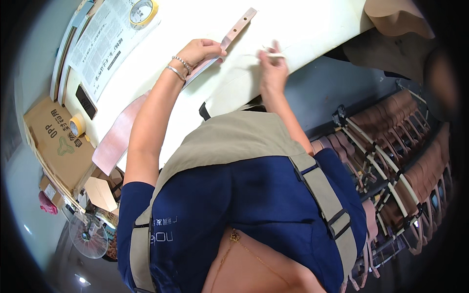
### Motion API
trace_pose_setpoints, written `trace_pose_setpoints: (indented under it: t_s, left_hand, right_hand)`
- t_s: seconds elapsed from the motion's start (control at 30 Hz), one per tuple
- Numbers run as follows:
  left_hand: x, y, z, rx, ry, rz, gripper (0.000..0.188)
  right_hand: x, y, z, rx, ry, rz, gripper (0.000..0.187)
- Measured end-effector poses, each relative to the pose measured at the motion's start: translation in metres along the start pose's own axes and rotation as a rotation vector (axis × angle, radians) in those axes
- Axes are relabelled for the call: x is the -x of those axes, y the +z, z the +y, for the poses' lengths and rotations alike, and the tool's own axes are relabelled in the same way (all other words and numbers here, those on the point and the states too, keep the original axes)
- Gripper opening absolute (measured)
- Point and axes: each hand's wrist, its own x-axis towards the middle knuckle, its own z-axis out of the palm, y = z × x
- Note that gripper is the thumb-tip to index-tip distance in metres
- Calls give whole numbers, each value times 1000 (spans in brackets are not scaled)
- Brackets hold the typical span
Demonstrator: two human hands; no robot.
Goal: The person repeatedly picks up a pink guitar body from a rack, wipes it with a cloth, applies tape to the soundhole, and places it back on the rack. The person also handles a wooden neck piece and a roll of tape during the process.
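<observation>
- The left hand's (pixel 199 52) grip is pinching a narrow, leathery-looking pink strip (pixel 240 25), flat and two-holed; it is slanting across the smooth white counter (pixel 312 24);
- the right hand (pixel 273 73) is blurring nearby; its grip I cannot tell.

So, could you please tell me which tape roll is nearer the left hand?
The tape roll on the newspaper is nearer the left hand; the other roll sits farther off, beside the black device.
</observation>
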Motion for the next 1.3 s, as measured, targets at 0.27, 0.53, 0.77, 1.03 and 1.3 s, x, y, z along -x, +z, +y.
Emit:
trace_pose_setpoints:
  t_s: [0.27,0.53,0.77,1.03,1.3]
  left_hand:
    - [76,21,-25,-1164,469,591,35]
    - [109,-56,-63,-478,101,43,31]
    - [107,0,-72,-1028,716,659,44]
    - [106,11,-86,-1237,838,879,31]
    - [194,-63,-138,-1272,727,945,39]
  right_hand:
    - [-79,-66,-91,1276,-411,-192,38]
    - [-21,27,-59,1215,-1184,-926,91]
    - [9,43,6,1110,-1120,-1039,79]
    - [12,46,4,1097,-1210,-965,70]
    - [16,47,3,1162,-1202,-949,70]
